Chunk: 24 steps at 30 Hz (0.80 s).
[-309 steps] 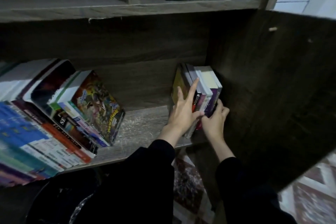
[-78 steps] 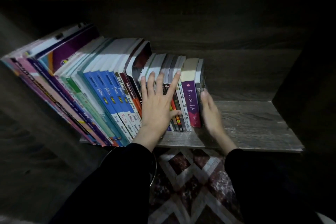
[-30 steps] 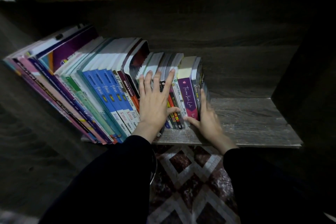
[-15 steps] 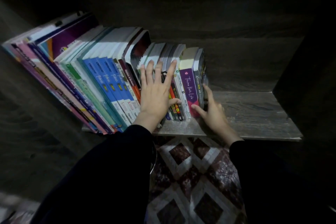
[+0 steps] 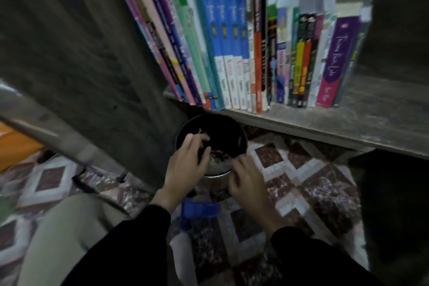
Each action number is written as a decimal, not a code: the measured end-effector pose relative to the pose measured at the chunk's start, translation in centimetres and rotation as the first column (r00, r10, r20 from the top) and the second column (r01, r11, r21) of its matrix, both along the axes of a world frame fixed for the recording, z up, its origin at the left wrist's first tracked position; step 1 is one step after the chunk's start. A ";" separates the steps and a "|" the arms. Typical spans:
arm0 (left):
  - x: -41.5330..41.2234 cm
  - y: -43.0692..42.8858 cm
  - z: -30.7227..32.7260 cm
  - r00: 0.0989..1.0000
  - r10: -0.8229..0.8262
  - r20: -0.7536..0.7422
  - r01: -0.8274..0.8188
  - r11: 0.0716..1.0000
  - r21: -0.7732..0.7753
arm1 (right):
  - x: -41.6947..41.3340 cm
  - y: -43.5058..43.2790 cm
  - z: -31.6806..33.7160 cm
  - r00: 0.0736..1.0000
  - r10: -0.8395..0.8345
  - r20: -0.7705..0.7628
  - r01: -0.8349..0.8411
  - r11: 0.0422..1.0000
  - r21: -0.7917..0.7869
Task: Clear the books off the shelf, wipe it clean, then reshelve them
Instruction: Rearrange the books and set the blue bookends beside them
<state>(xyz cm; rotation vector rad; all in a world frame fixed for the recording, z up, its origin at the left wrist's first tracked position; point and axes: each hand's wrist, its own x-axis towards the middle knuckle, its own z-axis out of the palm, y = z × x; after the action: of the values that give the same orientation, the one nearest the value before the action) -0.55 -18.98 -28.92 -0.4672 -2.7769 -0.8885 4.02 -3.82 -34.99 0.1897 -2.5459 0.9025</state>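
The books [image 5: 232, 42] stand in a tight row on the shelf [image 5: 348, 127], spines toward you, filling its left part. The leftmost ones lean against the dark side panel [image 5: 81, 53], and the row ends on the right with a purple-spined book [image 5: 336, 58]. To the right of that book the wooden board lies bare. Neither of your hands touches any book; both are below the shelf's front edge, at a round container [image 5: 220, 132] that sits on the floor under the left end of the row. Your left hand [image 5: 185, 169] has its fingers curled over the container's near-left rim, gripping it. Your right hand [image 5: 248, 181] is at the near-right rim with its fingers bent, but the blur is too strong to tell whether it grasps the rim or only touches it. The inside of the container looks dark, with something pale and speckled low at the near side, and its outer wall shows a metallic sheen between your hands. Just in front of it, between your wrists, a small blue object [image 5: 199, 210] lies on the patterned floor [image 5: 301, 169]. Black sleeves [image 5: 130, 246] cover both of your forearms, and a pale trouser leg [image 5: 58, 239] shows at the lower left.
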 end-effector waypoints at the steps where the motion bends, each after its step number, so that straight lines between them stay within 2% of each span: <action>1: 0.0 -1.3 -1.3 0.993 0.077 0.092 -0.072 0.996 -0.056 | 0.3 -1.3 -1.6 0.992 0.035 0.121 -0.037 0.999 0.008; 2: -0.1 -2.3 -2.5 0.968 0.157 0.196 -0.137 0.984 -0.115 | 0.4 -2.6 -2.8 0.959 0.076 0.272 -0.078 0.997 -0.003; 3: -0.1 -3.2 -3.7 0.919 0.224 0.325 -0.181 0.971 -0.159 | 0.6 -3.9 -3.5 0.883 0.116 0.456 -0.107 0.993 -0.048; 4: -0.2 -3.9 -4.8 0.840 0.272 0.469 -0.207 0.960 -0.186 | 0.7 -5.2 -4.1 0.768 0.155 0.621 -0.117 0.988 -0.102; 6: -0.2 -4.9 -6.7 0.650 0.326 0.687 -0.235 0.945 -0.226 | 0.6 -7.8 -5.8 0.525 0.212 0.824 -0.059 0.975 -0.214; 8: 0.1 -5.6 -8.2 0.539 0.363 0.760 -0.245 0.931 -0.270 | 0.4 -10.2 -6.9 0.364 0.268 0.892 -0.011 0.959 -0.284; 11: 0.1 -6.3 -9.2 0.494 0.389 0.777 -0.241 0.920 -0.308 | 0.6 -12.2 -7.8 0.202 0.382 0.902 0.016 0.919 -0.393; 12: 0.0 -6.4 -9.4 0.489 0.370 0.790 -0.232 0.928 -0.291 | 0.6 -12.6 -8.2 0.173 0.407 0.897 0.037 0.907 -0.419; 15: -0.4 -6.4 -9.8 0.485 0.310 0.818 -0.202 0.949 -0.240 | 0.8 -12.9 -9.0 0.242 0.397 0.885 0.172 0.881 -0.442; 16: -0.4 -6.4 -9.8 0.490 0.300 0.818 -0.189 0.953 -0.237 | 0.9 -13.0 -9.4 0.274 0.384 0.882 0.186 0.878 -0.441; 19: -0.4 -6.0 -9.5 0.501 0.295 0.813 -0.164 0.955 -0.245 | 1.5 -12.3 -8.8 0.289 0.385 0.876 0.186 0.876 -0.446; 24: -0.2 -5.2 -9.0 0.493 0.301 0.816 -0.200 0.952 -0.230 | 2.2 -9.6 -8.6 0.438 0.249 0.864 0.276 0.877 -0.393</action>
<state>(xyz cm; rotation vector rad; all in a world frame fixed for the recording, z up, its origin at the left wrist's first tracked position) -0.73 -24.19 -37.94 0.5659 -3.6180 -1.1019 6.21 -13.41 -43.64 -0.6955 -3.0410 2.0542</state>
